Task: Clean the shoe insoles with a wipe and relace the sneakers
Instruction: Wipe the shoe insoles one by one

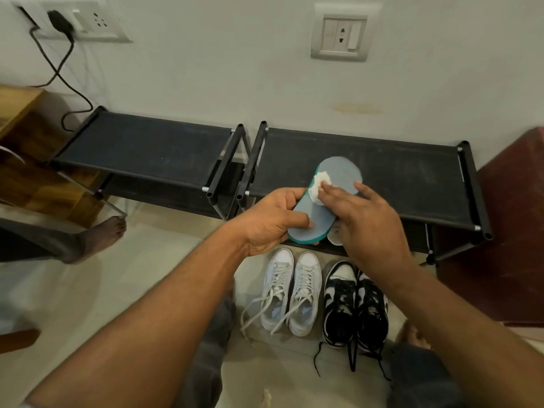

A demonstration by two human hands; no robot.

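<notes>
My left hand grips the heel end of a grey insole with a green edge, held up over the right shoe rack. My right hand presses a crumpled white wipe onto the middle of the insole with straight fingers. Below on the floor stand a pair of white sneakers with loose laces and a pair of black-and-white sneakers with their black laces trailing. A pale object, partly hidden under my right hand, lies on the rack.
Two low black shoe racks stand against the wall. A wooden cabinet is at the left and a dark red piece of furniture at the right. Another person's bare foot rests on the floor at left. A charger cable hangs from the wall socket.
</notes>
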